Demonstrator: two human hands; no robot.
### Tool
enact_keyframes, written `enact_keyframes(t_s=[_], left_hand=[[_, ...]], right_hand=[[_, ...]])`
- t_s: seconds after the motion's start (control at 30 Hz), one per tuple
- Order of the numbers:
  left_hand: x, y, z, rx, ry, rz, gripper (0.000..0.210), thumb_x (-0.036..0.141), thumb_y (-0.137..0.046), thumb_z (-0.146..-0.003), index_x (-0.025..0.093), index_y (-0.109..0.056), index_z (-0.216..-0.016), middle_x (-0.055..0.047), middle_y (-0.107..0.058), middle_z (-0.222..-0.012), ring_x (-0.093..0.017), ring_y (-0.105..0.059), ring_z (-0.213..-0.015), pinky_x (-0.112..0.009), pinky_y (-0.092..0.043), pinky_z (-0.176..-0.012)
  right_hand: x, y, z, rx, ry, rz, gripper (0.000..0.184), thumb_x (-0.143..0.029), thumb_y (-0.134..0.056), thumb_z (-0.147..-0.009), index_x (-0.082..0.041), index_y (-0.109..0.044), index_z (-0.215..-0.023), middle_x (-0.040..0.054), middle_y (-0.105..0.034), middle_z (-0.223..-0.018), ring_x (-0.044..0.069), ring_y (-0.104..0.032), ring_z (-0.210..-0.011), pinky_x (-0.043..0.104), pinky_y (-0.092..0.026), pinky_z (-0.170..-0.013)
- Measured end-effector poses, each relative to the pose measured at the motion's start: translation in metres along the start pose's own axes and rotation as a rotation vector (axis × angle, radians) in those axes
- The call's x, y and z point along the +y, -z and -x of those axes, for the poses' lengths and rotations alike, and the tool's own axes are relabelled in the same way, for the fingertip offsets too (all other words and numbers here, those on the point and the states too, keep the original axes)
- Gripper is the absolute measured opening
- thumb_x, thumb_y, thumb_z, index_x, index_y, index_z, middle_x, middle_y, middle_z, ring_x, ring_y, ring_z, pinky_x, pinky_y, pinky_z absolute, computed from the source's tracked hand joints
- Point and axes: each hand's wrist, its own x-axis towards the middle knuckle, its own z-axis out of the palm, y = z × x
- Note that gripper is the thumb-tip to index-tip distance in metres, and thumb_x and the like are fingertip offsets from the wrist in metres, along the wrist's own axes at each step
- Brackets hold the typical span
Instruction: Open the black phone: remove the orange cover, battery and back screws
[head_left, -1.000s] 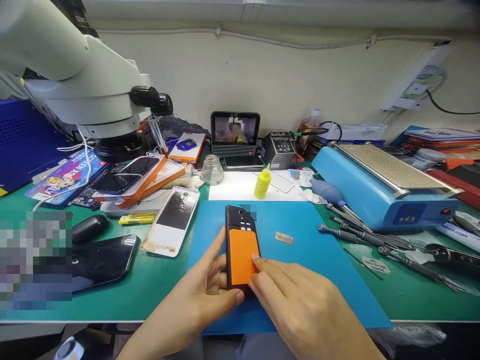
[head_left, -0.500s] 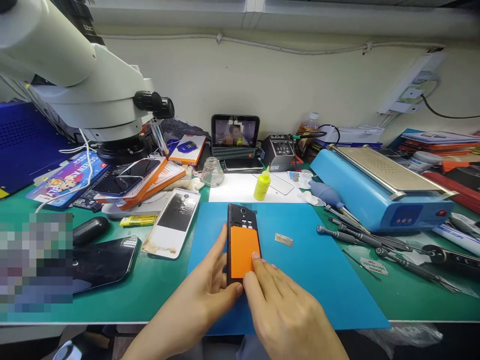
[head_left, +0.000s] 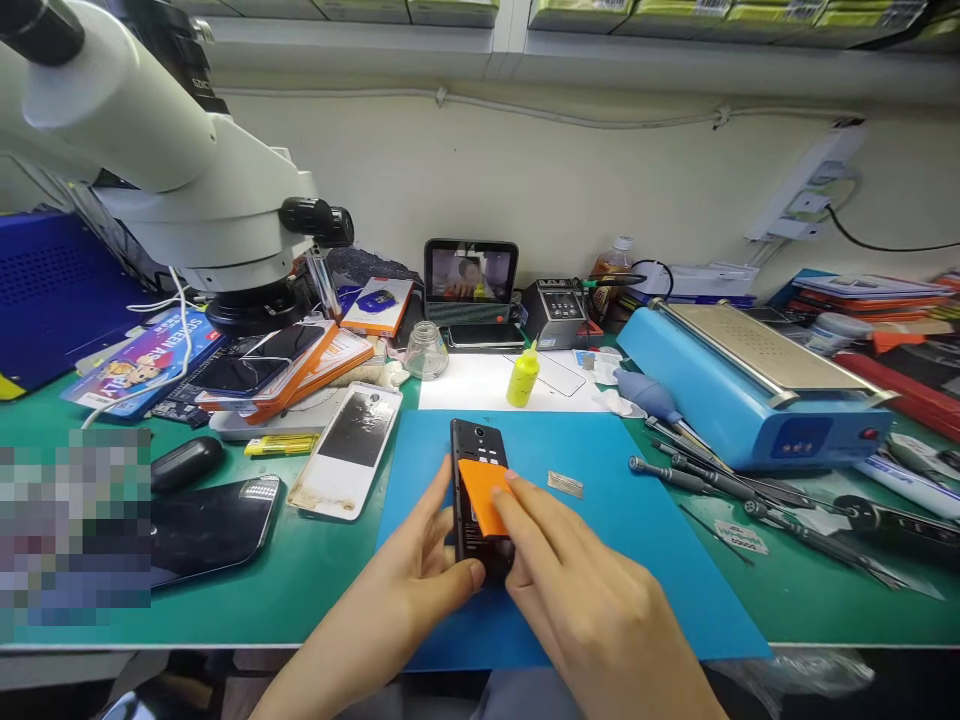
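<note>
A black phone point(head_left: 471, 548) without its back cover is tilted over the blue mat point(head_left: 630, 560), its camera at the far end. My left hand point(head_left: 427, 570) grips its left side and near end, the thumb on the lower edge. An orange phone battery point(head_left: 480, 495) sits tilted out of the bay, and dark printed labelling shows beneath it. The fingers of my right hand point(head_left: 570, 570) are closed on the battery's right side; the thumb is hidden. A small metal blade point(head_left: 565, 485) lies on the mat to the right.
A white phone point(head_left: 352, 440) with a cracked dark panel and a black phone point(head_left: 217, 530) lie left. A microscope point(head_left: 202, 200) overhangs the left side. Behind stand a yellow bottle point(head_left: 523, 378) and a glass jar point(head_left: 427, 352). Screwdrivers point(head_left: 712, 480) and a blue heating plate point(head_left: 690, 390) are right.
The battery has come up from lying flat in the phone's bay and is tilted in my right fingers. My left hand still holds the phone. The view has tipped slightly upward.
</note>
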Motion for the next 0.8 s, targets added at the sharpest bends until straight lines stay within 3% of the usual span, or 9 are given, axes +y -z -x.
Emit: enact_keyframes(t_s=[0.1, 0.3, 0.4, 0.5, 0.57, 0.67, 0.8], left_hand=[[0.0, 0.0, 0.0, 0.0, -0.005, -0.015, 0.116, 0.034, -0.091, -0.092, 0.041, -0.015, -0.18, -0.013, -0.056, -0.172, -0.033, -0.073, -0.135, -0.04, -0.06, -0.106], [-0.007, -0.003, -0.004, 0.094, -0.025, -0.062, 0.126, 0.042, -0.092, -0.087, 0.03, -0.011, -0.182, -0.016, -0.06, -0.169, -0.035, -0.067, -0.145, -0.047, -0.052, -0.123], [-0.014, -0.001, -0.006, 0.132, -0.046, -0.147, 0.121, 0.043, -0.087, -0.088, 0.029, -0.013, -0.182, -0.016, -0.06, -0.168, -0.036, -0.065, -0.148, -0.049, -0.052, -0.123], [-0.017, -0.002, -0.006, 0.159, -0.06, -0.243, 0.112, 0.041, -0.079, -0.092, 0.03, -0.015, -0.182, -0.015, -0.061, -0.167, -0.035, -0.064, -0.149, -0.049, -0.054, -0.122], [-0.015, -0.005, -0.004, 0.159, -0.047, -0.302, 0.109, 0.038, -0.075, -0.094, 0.03, -0.012, -0.183, -0.014, -0.061, -0.167, -0.033, -0.066, -0.147, -0.046, -0.056, -0.12], [-0.01, -0.015, 0.0, 0.155, -0.037, -0.384, 0.108, 0.034, -0.067, -0.098, 0.031, 0.001, -0.182, -0.014, -0.061, -0.165, -0.028, -0.076, -0.127, -0.04, -0.065, -0.104], [-0.006, -0.028, 0.006, 0.177, -0.077, -0.628, 0.094, 0.033, -0.049, -0.108, 0.033, 0.011, -0.181, -0.012, -0.068, -0.158, -0.019, -0.081, -0.096, -0.033, -0.069, -0.082]], right_hand=[[0.01, -0.005, 0.004, 0.047, -0.026, -0.081, 0.033, -0.004, -0.055, -0.107, -0.011, -0.068, -0.137, 0.011, -0.083, -0.133, 0.021, -0.083, -0.118, 0.029, -0.067, -0.098], [0.01, -0.017, 0.015, 0.069, -0.092, -0.182, 0.036, -0.008, -0.055, -0.11, -0.012, -0.065, -0.145, 0.0116, -0.082, -0.134, 0.022, -0.085, -0.108, 0.032, -0.069, -0.087], [0.009, -0.019, 0.013, 0.067, -0.158, -0.267, 0.041, -0.01, -0.052, -0.112, -0.014, -0.061, -0.152, 0.012, -0.081, -0.136, 0.022, -0.085, -0.108, 0.032, -0.068, -0.087], [0.012, -0.022, 0.006, 0.071, -0.254, -0.405, 0.036, -0.013, -0.048, -0.114, -0.018, -0.066, -0.145, 0.0087, -0.083, -0.131, 0.02, -0.083, -0.113, 0.03, -0.068, -0.092], [0.015, -0.024, -0.001, 0.075, -0.346, -0.508, 0.031, -0.019, -0.045, -0.117, -0.021, -0.07, -0.136, 0.0057, -0.085, -0.119, 0.018, -0.084, -0.101, 0.027, -0.068, -0.085], [0.022, -0.024, -0.011, 0.082, -0.518, -0.664, 0.031, -0.031, -0.045, -0.119, -0.025, -0.074, -0.126, 0.0013, -0.085, -0.101, 0.015, -0.082, -0.081, 0.024, -0.066, -0.073], [0.041, -0.017, -0.009, 0.107, -0.76, -0.843, 0.038, -0.048, -0.047, -0.118, -0.027, -0.078, -0.116, -0.002, -0.082, -0.082, 0.013, -0.079, -0.071, 0.02, -0.063, -0.071]])
